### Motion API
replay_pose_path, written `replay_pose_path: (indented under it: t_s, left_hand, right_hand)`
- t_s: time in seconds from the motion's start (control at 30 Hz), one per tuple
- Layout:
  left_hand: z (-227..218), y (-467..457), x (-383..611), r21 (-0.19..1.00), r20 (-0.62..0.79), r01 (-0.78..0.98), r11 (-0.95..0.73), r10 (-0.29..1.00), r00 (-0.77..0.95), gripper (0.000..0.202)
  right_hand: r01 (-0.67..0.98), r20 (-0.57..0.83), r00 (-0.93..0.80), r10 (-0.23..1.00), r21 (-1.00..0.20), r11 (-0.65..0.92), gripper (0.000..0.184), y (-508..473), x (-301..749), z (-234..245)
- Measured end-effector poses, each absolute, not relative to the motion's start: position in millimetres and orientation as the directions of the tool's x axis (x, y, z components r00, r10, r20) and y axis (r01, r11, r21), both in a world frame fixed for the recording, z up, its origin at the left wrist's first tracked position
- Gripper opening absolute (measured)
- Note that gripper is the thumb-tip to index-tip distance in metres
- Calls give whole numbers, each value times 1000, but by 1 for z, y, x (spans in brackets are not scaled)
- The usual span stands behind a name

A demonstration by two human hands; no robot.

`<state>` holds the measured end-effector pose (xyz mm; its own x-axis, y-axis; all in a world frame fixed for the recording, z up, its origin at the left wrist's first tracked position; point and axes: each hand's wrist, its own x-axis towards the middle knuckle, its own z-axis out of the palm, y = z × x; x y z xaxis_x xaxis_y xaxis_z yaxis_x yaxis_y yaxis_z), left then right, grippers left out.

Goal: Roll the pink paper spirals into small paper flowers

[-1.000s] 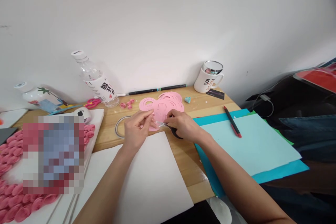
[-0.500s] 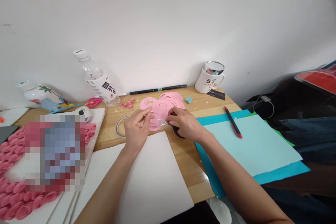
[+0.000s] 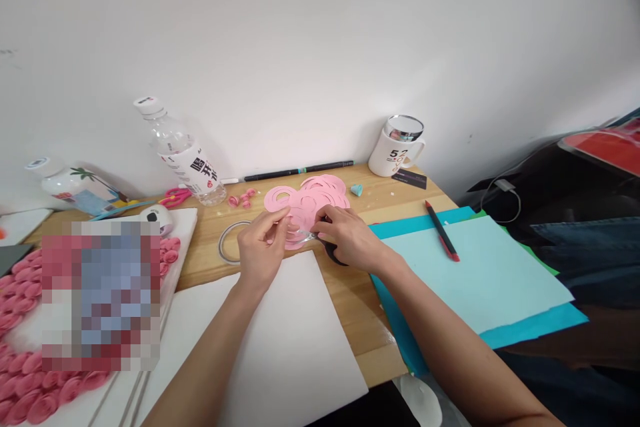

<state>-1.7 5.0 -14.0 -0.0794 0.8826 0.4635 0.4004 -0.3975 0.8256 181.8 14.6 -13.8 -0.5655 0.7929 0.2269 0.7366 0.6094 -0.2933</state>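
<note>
My right hand [image 3: 345,232] is closed around a pair of scissors [image 3: 335,253] with black handles. Their short metal blades point left, toward my other hand. My left hand [image 3: 263,243] pinches a piece of pink paper between thumb and fingertips; the fingers partly hide it. Behind and below both hands lies a pile of pink paper spirals [image 3: 325,190], cut in rounded rings and overlapping. A few small rolled pink paper flowers [image 3: 245,199] sit left of the pile, and one small teal paper roll [image 3: 357,190] sits to its right.
White paper [image 3: 300,327] lies under my forearms, beside a tape roll [image 3: 221,247]. Blue sheets [image 3: 480,273] carry a pen [image 3: 443,232] at right. A mug [image 3: 397,150] and water bottle [image 3: 187,160] stand near the wall. Pink flowers cover a board [image 3: 187,233] at left.
My right hand and the scissors have shifted very slightly left, with the blades a little lower. The whole view has also moved a touch. My left hand keeps its pinch.
</note>
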Motion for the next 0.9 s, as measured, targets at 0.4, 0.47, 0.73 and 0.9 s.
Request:
replay_pose_path:
  t_s: [0.4, 0.47, 0.73, 0.9]
  left_hand:
    - [-12, 6, -1, 953, 257, 202, -226, 955, -145, 23]
    - [-10, 6, -1, 962, 237, 174, -212, 962, -136, 22]
    - [2, 2, 1, 990, 139, 36, -136, 986, -90, 23]
    - [11, 13, -14, 945, -60, -327, 3, 984, -166, 24]
  right_hand:
    - [767, 234, -540, 809, -259, 587, 25, 13, 178, -14]
    - [767, 235, -535, 812, -269, 583, 24, 13, 178, -15]
    - [809, 157, -503, 850, -262, 527, 24, 17, 189, -14]
    - [799, -39, -553, 832, -309, 516, 47, 16, 208, -4]
